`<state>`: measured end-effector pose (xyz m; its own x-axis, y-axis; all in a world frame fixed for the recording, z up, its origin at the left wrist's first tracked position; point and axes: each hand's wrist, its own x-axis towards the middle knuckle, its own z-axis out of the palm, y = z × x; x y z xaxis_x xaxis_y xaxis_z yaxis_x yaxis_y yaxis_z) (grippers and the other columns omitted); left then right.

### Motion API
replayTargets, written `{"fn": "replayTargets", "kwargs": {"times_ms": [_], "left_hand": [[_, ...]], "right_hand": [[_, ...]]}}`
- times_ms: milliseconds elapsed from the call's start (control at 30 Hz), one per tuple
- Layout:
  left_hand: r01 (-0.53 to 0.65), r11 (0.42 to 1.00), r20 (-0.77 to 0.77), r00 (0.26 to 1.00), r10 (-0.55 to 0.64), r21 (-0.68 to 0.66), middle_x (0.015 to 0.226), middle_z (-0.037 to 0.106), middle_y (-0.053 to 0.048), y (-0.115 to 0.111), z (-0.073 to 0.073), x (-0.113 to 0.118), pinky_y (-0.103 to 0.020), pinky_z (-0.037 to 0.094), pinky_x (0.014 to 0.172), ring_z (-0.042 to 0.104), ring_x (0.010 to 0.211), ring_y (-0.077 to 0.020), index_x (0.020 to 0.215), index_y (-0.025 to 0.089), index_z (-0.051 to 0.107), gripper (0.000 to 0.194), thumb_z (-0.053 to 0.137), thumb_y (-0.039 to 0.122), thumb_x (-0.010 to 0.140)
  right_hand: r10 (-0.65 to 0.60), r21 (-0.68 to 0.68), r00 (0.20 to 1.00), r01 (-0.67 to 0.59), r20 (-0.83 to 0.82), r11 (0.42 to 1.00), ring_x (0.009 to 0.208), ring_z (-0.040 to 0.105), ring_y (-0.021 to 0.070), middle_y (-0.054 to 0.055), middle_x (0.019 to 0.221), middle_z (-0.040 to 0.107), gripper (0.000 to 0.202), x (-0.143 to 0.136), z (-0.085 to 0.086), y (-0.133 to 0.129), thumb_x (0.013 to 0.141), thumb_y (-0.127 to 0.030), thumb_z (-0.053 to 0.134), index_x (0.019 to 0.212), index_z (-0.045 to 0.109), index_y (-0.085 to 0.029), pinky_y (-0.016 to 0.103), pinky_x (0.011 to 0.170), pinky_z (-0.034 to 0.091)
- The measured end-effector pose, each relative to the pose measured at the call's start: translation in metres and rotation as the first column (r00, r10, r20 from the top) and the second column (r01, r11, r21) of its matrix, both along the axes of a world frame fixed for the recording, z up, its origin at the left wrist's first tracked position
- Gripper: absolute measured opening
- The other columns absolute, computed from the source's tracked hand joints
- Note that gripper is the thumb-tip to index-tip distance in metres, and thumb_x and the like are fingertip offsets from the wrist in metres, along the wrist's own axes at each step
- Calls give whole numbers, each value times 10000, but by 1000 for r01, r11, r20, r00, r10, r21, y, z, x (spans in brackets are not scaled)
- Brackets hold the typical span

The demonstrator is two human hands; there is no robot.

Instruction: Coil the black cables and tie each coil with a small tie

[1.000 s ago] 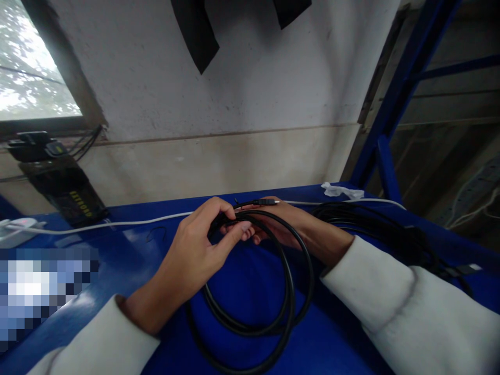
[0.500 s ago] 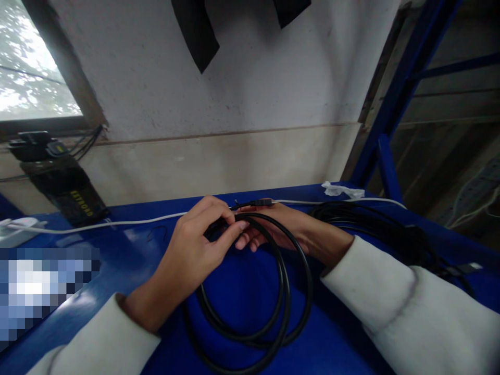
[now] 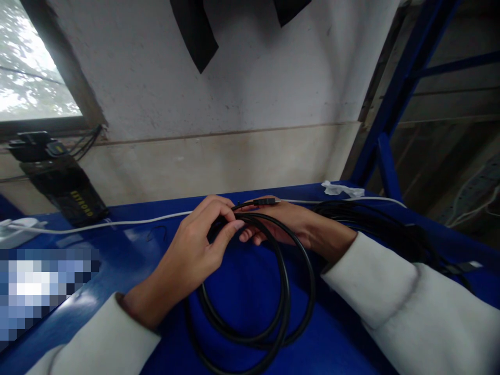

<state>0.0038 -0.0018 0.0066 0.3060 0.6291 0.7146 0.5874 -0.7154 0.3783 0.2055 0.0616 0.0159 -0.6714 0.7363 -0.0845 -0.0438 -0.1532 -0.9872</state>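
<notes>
A coiled black cable hangs in wide loops over the blue tabletop. My left hand pinches the top of the loops between thumb and fingers. Behind the coil, my right hand supports the same bundle, its fingers curled under the strands and partly hidden by them. A black connector at the cable's end lies along the upper side of my right hand, pointing right.
A dark bottle stands at the back left, near a white plug block. A white cord runs along the back. At the right lie another black cable coil and crumpled white plastic.
Both hands have shifted very slightly to the right with the cable. The connector has turned a little and sits slightly further right.
</notes>
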Motion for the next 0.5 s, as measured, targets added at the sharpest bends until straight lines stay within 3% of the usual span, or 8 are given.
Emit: {"fn": "replayTargets", "kwargs": {"times_ms": [133,300,500], "left_hand": [[1,999,22,1000,0,-37,1100,697,-46,-1,0,0,-361,494,973,665,1084,-212,969,228,624,71,632,200,1034],[-29,998,19,999,30,-54,1098,696,-36,-2,1,-1,-348,485,962,662,1062,-201,961,224,628,71,647,202,1026],[-36,998,18,999,37,-47,1069,693,-36,0,0,0,-353,493,938,663,1035,-201,952,227,630,81,655,213,1027]], "right_hand": [[-71,-48,997,71,14,996,646,690,105,47,797,740,112,0,8,0,965,-163,673,923,773,-134,160,541,536],[-60,-24,997,61,48,998,615,641,84,54,765,737,125,0,12,0,965,-161,686,889,766,-102,146,533,509],[-39,-99,999,40,18,994,656,671,83,59,793,758,192,3,12,3,995,-130,649,858,782,-113,124,547,535]]}}
